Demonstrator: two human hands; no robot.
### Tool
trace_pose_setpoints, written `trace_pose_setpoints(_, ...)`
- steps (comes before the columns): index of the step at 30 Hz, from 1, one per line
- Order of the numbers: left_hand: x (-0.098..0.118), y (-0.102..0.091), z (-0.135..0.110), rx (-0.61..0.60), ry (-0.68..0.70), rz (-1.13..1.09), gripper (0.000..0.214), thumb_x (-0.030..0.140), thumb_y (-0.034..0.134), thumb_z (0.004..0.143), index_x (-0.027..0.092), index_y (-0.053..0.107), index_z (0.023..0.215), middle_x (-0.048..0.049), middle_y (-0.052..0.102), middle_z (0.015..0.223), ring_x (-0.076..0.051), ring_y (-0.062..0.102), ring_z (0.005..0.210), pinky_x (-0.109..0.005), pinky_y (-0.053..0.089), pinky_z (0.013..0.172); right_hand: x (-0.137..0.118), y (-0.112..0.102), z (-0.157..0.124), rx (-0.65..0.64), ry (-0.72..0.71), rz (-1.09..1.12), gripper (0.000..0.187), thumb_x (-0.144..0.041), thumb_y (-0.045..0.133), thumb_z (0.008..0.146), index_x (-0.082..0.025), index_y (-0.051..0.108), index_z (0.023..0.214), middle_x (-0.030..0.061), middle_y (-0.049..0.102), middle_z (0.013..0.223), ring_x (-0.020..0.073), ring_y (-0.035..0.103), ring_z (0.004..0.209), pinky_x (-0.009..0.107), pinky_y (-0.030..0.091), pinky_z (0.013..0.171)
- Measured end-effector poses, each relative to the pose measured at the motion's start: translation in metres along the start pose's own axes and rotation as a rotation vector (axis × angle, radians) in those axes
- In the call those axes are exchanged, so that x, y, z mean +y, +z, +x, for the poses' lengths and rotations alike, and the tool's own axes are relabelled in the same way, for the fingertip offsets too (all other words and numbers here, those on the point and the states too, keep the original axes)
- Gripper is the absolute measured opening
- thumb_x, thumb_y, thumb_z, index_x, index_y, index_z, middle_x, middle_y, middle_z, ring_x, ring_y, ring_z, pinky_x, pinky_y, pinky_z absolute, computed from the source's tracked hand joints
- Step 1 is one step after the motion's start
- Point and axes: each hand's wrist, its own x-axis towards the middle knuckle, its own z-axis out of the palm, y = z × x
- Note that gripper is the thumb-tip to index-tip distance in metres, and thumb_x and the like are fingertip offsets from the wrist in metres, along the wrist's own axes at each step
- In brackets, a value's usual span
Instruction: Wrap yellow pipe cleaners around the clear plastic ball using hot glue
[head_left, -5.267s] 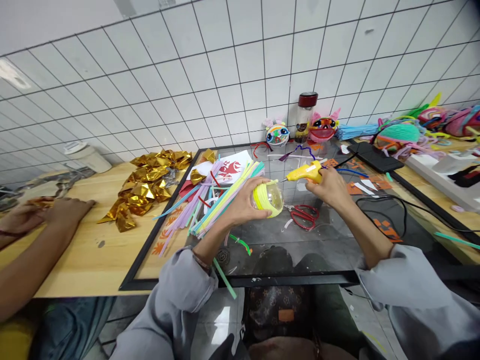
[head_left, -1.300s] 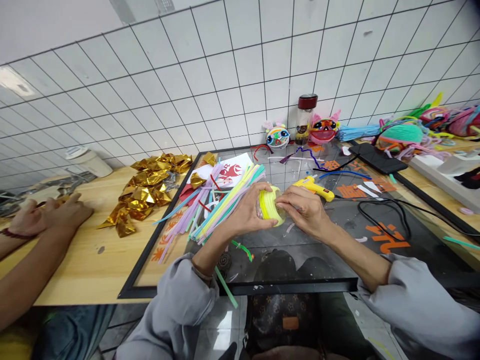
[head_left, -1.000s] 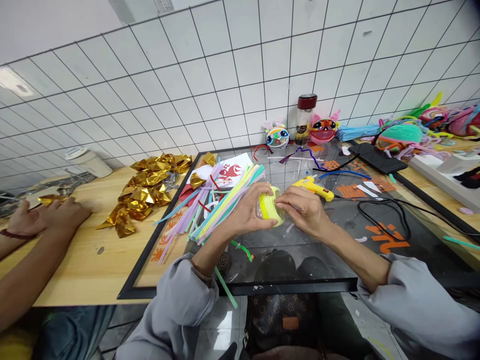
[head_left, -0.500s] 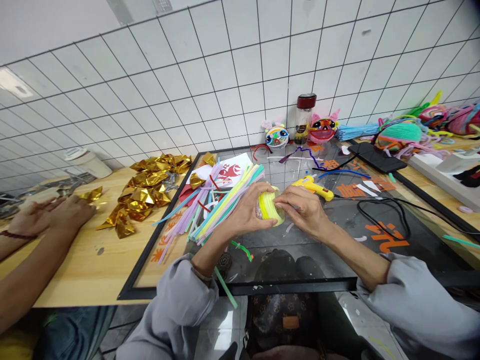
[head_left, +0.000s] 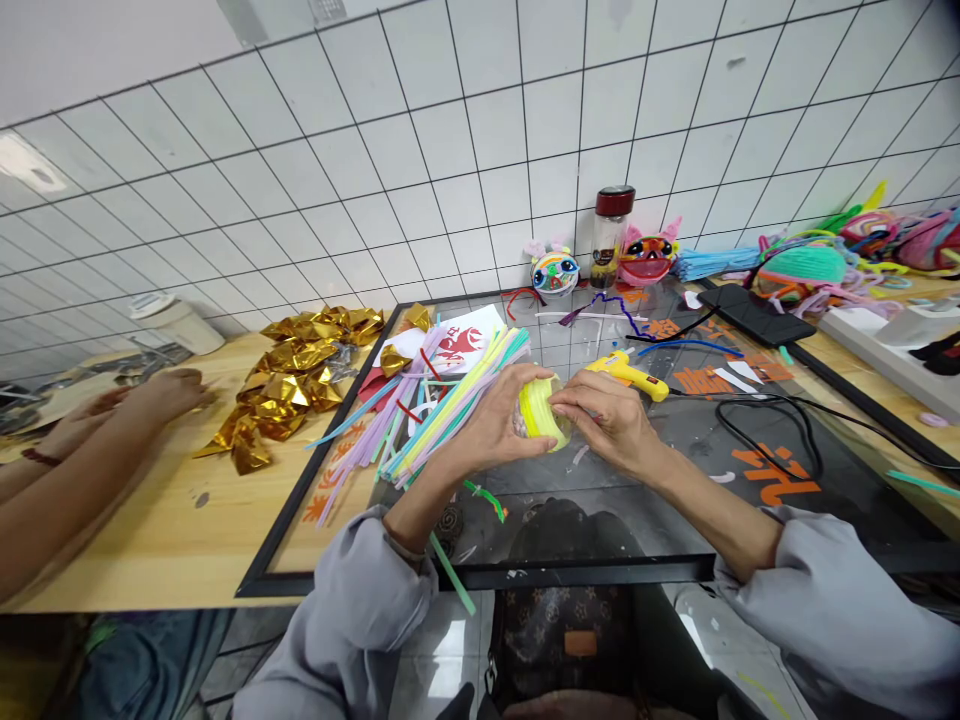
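Note:
My left hand (head_left: 491, 420) is wrapped round a clear ball partly covered with coiled yellow-green pipe cleaner (head_left: 541, 412), held just above the glass work surface (head_left: 600, 500). My right hand (head_left: 611, 418) presses its fingertips against the ball's right side, fingers closed on it. A yellow glue gun (head_left: 626, 374) lies on the glass just behind my right hand, its black cord (head_left: 757, 420) trailing right. A fan of pastel pipe cleaners (head_left: 439, 405) lies to the left of my left hand.
Crumpled gold foil (head_left: 289, 375) sits on the wooden table at the left, where another person's hands (head_left: 142, 400) rest. A jar (head_left: 607, 237), small colourful masks (head_left: 646, 257), a black phone (head_left: 754, 315) and heaps of pipe cleaners (head_left: 817, 262) line the back and right.
5.3 s ago my right hand held the glue gun; it now lies on the glass and that hand is on the ball. The other person's hands have shifted toward the gold foil.

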Motion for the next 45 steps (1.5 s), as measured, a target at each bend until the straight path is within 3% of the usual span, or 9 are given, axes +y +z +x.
trace_pose_setpoints(8,-0.0014,0.0007,0.0001,-0.002,-0.021,-0.003,0.059,0.037,0.078,0.074,0.025,0.047,0.123,-0.0113,0.051,0.135,-0.031,0.05,0.131,-0.052,0.038,0.115,0.0007,0.0001,-0.0006,-0.006,0.019,0.024,0.018,-0.024,0.055,0.099,-0.019,0.071,0.093,0.0057,0.069,0.082,0.0176,0.064,0.075,0.03,0.048,0.069)
trace_pose_setpoints(16,0.0044,0.0004,0.0,0.005,-0.098,-0.006,0.076,0.033,0.08,0.069,0.023,0.042,0.134,-0.0114,0.053,0.137,-0.032,0.051,0.13,-0.051,0.04,0.115,-0.0006,-0.0009,0.0002,-0.002,0.016,0.018,0.017,-0.023,0.056,0.099,-0.018,0.071,0.093,0.0058,0.07,0.083,0.0172,0.065,0.077,0.03,0.049,0.069)
trace_pose_setpoints(26,-0.0011,0.0,0.0027,-0.015,-0.007,0.02,0.068,0.032,0.078,0.072,0.023,0.045,0.131,-0.0121,0.053,0.136,-0.032,0.051,0.13,-0.052,0.039,0.115,-0.0008,-0.0009,0.0005,0.008,0.006,0.016,0.018,-0.023,0.056,0.099,-0.018,0.071,0.092,0.0055,0.069,0.081,0.0164,0.063,0.074,0.03,0.049,0.068)
trace_pose_setpoints(45,-0.0024,0.001,0.0015,-0.006,-0.012,0.036,0.069,0.034,0.079,0.072,0.024,0.044,0.131,-0.0115,0.053,0.138,-0.031,0.051,0.132,-0.05,0.038,0.116,0.0024,0.0011,-0.0017,0.013,0.032,0.068,0.018,-0.024,0.056,0.098,-0.019,0.072,0.092,0.0051,0.068,0.082,0.0171,0.063,0.075,0.031,0.049,0.069)
